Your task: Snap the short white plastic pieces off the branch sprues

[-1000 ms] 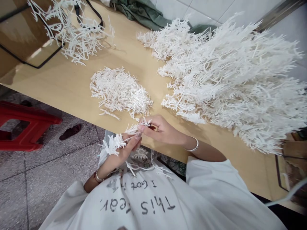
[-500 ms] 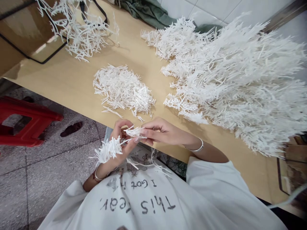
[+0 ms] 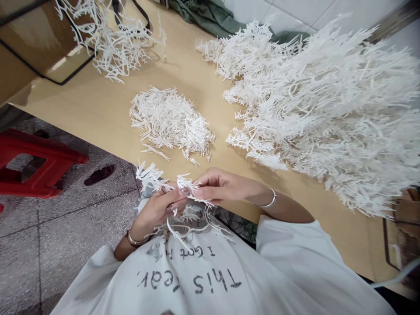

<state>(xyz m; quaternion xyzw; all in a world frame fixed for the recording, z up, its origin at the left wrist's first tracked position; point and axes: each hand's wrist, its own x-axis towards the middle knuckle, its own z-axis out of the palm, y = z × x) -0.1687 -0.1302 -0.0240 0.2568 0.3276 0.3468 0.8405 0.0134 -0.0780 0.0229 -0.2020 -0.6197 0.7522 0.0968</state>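
Note:
My left hand is closed on a white branching plastic sprig, whose bushy end sticks out to the far left past the fingers. Pinched together beside it, my right hand grips a small tuft of thin white twigs where the two hands meet. Long, thin white stems hang below the hands over my shirt. Just beyond my hands, a small heap of short white twig pieces lies on the table. Fingertips partly hide where the pieces meet.
A large pile of white branching sprigs covers the table's right side. More bare white branches lie at the upper left near a black metal frame. Green cloth lies along the tiled wall. A red stool stands left of the tan table.
My left hand has turned and lowered; the bushy sprig has swung from below it to above. My right hand has shifted slightly down, still pinching beside the left.

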